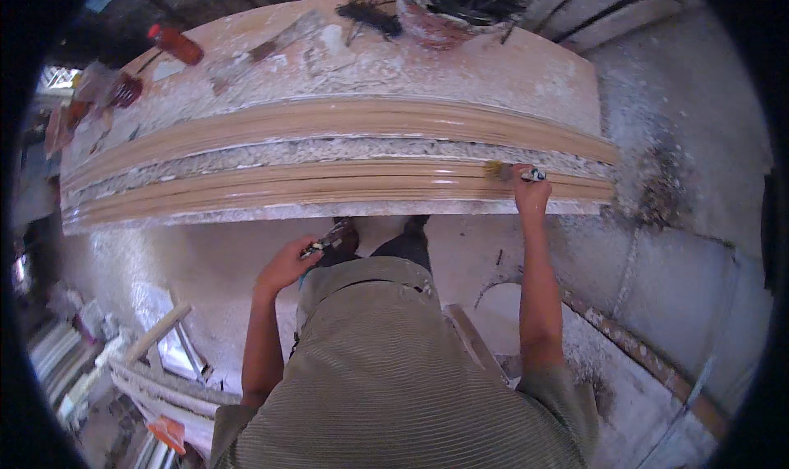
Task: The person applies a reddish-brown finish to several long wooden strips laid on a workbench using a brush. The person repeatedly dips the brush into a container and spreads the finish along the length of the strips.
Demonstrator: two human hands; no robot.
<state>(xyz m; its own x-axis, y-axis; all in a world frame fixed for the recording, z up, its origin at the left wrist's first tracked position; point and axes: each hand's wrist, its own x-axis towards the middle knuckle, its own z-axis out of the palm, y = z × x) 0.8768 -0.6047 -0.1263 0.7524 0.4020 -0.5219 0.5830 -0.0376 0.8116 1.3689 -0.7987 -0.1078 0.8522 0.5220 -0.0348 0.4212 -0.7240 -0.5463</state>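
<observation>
My right hand [532, 193] is closed round the handle of a brush [497, 170] with yellowish bristles. The bristles rest on or just over the near one of two long, tan, ridged strips [362, 180], close to its right end. In front of my body, short of the table edge, my left hand [288, 265] is closed on a small tool [325, 242] with a pale-marked handle and a dark end, whose kind I cannot make out. The far ridged strip [362, 120] runs along the table parallel to the near one, with a rough whitish band between them.
The table [526, 78] is smeared with white residue. On it stand a red bottle [177, 45], a flat blade-like tool [288, 35] and a bucket [436, 25] with dark fibres. A wooden frame [164, 378] stands at lower left; debris [657, 189] lies right of the table.
</observation>
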